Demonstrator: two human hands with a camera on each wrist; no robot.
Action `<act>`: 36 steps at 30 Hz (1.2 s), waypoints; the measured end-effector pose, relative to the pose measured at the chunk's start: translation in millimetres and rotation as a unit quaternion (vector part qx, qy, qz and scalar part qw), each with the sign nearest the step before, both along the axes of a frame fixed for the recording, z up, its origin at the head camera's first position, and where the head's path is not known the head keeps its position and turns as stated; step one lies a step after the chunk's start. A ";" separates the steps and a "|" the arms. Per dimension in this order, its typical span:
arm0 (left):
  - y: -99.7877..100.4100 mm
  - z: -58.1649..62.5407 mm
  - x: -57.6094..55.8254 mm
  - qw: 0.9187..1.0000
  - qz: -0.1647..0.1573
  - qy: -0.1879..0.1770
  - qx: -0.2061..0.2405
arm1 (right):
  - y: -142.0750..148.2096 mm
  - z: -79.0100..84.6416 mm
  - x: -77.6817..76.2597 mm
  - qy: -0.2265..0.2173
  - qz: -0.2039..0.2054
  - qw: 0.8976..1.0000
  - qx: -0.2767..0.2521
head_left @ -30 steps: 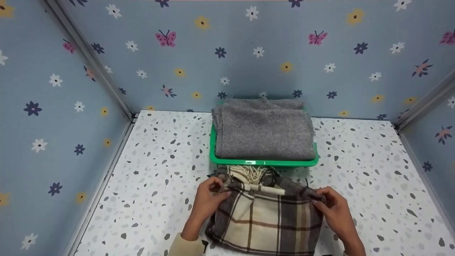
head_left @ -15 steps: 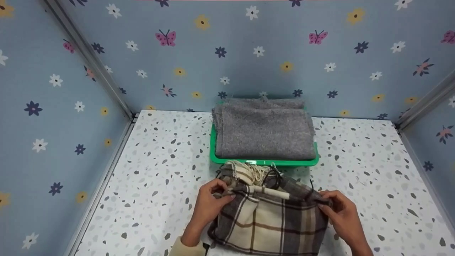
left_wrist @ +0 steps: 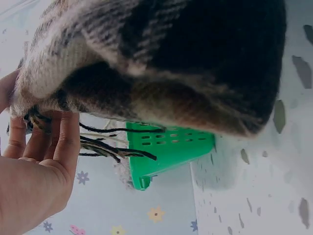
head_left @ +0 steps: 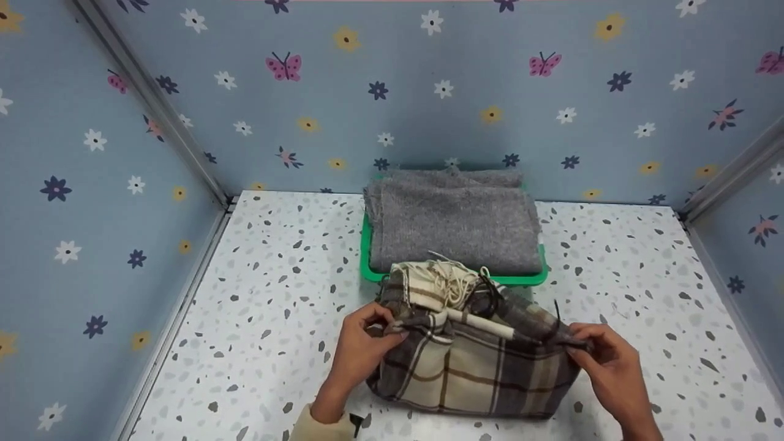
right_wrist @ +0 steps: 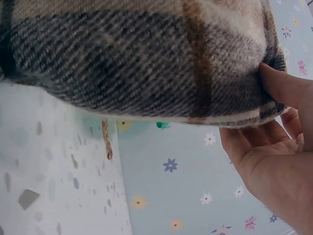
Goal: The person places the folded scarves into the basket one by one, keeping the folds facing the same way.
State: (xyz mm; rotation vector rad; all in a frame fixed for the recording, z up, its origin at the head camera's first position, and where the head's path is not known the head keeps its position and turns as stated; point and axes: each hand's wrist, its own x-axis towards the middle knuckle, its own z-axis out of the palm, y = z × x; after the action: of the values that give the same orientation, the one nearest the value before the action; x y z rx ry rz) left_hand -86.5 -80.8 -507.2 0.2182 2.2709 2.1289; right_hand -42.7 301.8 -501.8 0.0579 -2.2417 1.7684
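Note:
A plaid scarf [head_left: 468,373] in cream, brown and dark grey hangs folded between both hands, its tasselled fringe [head_left: 456,285] bunched along the top. My left hand [head_left: 361,343] pinches its upper left corner between thumb and fingers; dark tassels dangle past those fingers in the left wrist view. At the upper right corner, my right hand [head_left: 609,361] grips the cloth, thumb on one face and fingers on the other. Behind it stands a green basket [head_left: 367,257] holding a folded grey woollen cloth [head_left: 456,226]. The scarf's top overlaps the basket's front rim in the head view.
The basket's slotted side [left_wrist: 171,144] shows beneath the scarf in the left wrist view. A white speckled tabletop [head_left: 275,275] runs back to a blue flowered wall panel [head_left: 416,110]. Further panels close off the left and right sides.
The scarf has risen and moved toward the basket and slightly right, its fringe now over the front rim. My right hand has shifted right; the left has barely moved.

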 end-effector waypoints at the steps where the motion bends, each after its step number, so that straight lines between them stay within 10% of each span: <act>1: 0.2 0.8 -1.2 1.000 0.000 0.004 0.001 | 0.4 1.4 -0.8 0.003 -0.001 1.000 0.001; 36: 1.3 31.7 -50.7 0.996 0.036 0.081 0.004 | 7.9 46.9 -62.8 0.084 0.034 0.996 0.019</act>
State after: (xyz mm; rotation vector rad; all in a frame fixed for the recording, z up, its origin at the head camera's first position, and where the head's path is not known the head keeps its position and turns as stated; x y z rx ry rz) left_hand -137.2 -79.5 -475.5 0.3246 2.3918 2.2326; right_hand -105.5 309.7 -454.9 0.2842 -2.1763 1.6869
